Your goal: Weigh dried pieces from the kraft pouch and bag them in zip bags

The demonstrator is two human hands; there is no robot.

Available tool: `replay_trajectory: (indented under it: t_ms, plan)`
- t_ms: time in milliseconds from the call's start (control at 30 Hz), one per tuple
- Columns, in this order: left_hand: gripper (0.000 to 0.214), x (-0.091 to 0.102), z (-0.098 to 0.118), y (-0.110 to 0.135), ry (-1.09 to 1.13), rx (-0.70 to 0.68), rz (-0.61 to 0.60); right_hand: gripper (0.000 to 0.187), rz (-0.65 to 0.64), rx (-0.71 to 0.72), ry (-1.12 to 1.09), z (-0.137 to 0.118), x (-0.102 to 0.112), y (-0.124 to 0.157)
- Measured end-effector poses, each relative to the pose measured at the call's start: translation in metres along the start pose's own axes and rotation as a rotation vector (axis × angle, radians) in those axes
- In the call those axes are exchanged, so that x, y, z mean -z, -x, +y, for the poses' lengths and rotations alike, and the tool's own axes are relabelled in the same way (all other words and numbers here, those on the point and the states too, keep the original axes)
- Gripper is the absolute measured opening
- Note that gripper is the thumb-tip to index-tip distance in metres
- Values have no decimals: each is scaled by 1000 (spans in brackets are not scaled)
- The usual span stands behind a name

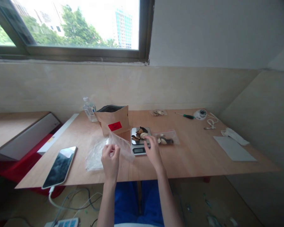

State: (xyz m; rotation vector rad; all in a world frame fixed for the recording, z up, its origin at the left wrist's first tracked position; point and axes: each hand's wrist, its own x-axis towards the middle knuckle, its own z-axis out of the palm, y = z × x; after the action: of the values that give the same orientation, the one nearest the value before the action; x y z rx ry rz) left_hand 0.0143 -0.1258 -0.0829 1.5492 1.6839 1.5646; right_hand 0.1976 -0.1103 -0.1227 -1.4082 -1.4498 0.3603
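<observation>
Loose dark-and-pale dried pieces lie on a small scale, midway between the worktop's front and back edges. The right hand reaches over the scale's right side, thumb and fingers parted; whether it touches a piece is unclear. The left hand pinches a clear bag that looks unfilled. Two bags already hold pieces: a filled bag just right of the scale, and a smaller packet by the back edge. The scale's pieces remain unbagged. An open paper pouch stands behind, toward the back-left corner.
</observation>
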Motion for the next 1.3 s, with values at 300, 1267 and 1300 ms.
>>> replay_trajectory:
  t_ms: [300,1267,1300]
  plan:
    - [19,-5,0,-7,-102,-31,4,33,-243,214,479,26,-5,-41]
    - [41,-32,-5,9,128,67,-18,22,-487,59,-234,-68,3,1]
    - [41,-31,-5,9,106,80,-10,26,-460,83,-231,-65,6,-1]
